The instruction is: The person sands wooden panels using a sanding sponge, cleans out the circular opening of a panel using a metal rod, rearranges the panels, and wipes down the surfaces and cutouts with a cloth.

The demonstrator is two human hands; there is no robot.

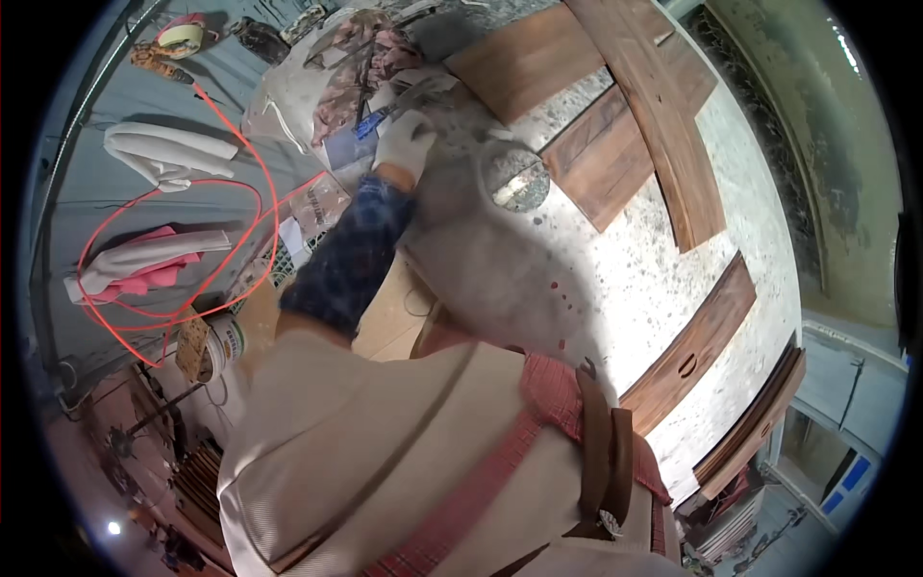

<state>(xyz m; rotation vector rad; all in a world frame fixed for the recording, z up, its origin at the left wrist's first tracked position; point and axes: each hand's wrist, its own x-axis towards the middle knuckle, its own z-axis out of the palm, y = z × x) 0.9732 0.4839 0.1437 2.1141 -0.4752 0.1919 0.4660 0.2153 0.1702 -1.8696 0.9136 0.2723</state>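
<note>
My left hand [406, 140], in a white glove below a dark blue sleeve, is at the near-left edge of a speckled white table [615, 288]. Its fingers look curled; what they hold, if anything, is hidden. A small blue item [371, 123] lies right beside the glove, and a crumpled patterned cloth [370, 58] is heaped beyond it. To the right of the hand is a round speckled disc [519, 179] on a greyish, dusty area. My right hand does not show.
Brown wooden boards [601, 154] lie crossed at the far side; another board [692, 351] is to the right, with stacked strips [755, 423] at the edge. An orange-red hose [260, 212] loops on the left by light cloths [163, 154], a tape roll [181, 38] and a bucket [226, 344].
</note>
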